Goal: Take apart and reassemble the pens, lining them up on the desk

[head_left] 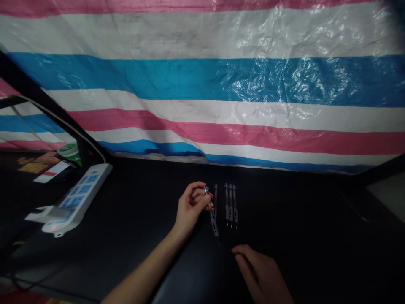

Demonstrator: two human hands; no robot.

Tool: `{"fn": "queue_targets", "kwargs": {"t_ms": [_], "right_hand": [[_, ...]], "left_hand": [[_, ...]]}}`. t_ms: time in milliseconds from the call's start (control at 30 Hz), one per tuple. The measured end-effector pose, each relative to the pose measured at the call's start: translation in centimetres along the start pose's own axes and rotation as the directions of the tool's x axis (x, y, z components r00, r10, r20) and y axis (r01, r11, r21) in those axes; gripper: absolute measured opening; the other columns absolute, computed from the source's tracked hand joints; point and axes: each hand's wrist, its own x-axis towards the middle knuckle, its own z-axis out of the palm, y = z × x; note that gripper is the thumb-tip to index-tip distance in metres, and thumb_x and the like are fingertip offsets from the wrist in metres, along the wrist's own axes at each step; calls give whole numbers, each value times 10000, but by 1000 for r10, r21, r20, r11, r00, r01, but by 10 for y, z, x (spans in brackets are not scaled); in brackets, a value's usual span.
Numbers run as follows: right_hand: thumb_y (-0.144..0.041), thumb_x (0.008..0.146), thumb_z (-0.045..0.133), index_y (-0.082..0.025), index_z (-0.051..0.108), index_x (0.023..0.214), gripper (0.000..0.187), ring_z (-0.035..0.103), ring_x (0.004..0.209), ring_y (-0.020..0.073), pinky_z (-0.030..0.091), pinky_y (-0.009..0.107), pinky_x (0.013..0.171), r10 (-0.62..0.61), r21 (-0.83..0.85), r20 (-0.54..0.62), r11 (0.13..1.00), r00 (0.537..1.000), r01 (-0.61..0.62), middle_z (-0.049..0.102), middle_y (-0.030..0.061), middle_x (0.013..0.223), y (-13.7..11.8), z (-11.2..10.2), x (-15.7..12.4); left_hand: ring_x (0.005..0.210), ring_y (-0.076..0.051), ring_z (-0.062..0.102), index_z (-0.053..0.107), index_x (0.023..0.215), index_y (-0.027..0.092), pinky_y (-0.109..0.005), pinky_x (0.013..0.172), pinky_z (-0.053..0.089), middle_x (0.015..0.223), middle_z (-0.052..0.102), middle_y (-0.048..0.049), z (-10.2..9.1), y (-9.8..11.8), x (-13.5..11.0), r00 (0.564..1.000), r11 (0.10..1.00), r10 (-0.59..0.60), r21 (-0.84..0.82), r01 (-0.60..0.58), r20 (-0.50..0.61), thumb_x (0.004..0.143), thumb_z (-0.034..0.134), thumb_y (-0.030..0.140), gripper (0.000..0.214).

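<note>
My left hand [191,207] is closed in a pinch on a slim grey pen [211,213], holding it near its top end, tip pointing toward me just above the black table [133,228]. Beside it lies another pen [215,195], and to the right three more pens [230,204] lie side by side in a row. My right hand [261,274] rests flat on the table nearer to me, fingers stretched out, holding nothing.
A white power strip [77,198] with blue sockets lies at the left, its cable running up. A striped pink, white and blue tarp [221,84] hangs behind the table. A green-lidded container [68,150] and papers sit far left.
</note>
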Motion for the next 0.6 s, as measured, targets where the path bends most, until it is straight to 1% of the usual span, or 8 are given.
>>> {"fn": "queue_targets", "kwargs": {"t_ms": [200,367,500,600], "right_hand": [[-273,997,367,-231,598,958,238,661,605,118,495,188,575,-33,-19,-23,999,999,32,675,-15,721,2,0,0],[-294,999,363,-225,604,929,261,671,619,124,497,179,550,-5,-24,-18,1000,1000,5,679,-4,722,-5,-2,2],[-306,1000,353,-223,609,928,278,676,628,134,494,184,531,3,-18,-29,1000,1000,-4,684,8,731,-7,-3,3],[-302,1000,350,-224,603,921,277,662,610,132,498,196,558,-3,-22,-27,1000,1000,2,671,3,716,-6,-1,2]], "left_hand": [[619,-109,632,514,1141,218,-236,576,553,802,654,18,0,1,0,1000,1000,-9,-13,9,0,750,759,275,464],[613,-112,630,543,1029,199,-243,577,555,783,644,21,-1,2,0,1000,1000,-2,4,2,-23,736,769,283,380],[607,-113,628,528,1052,218,-247,569,556,780,635,30,-1,2,0,1000,1000,-5,-13,5,-4,741,765,289,398],[607,-113,626,532,1034,207,-248,573,555,770,629,28,-2,1,1,1000,1000,6,-14,-6,-2,735,769,282,389]]}}
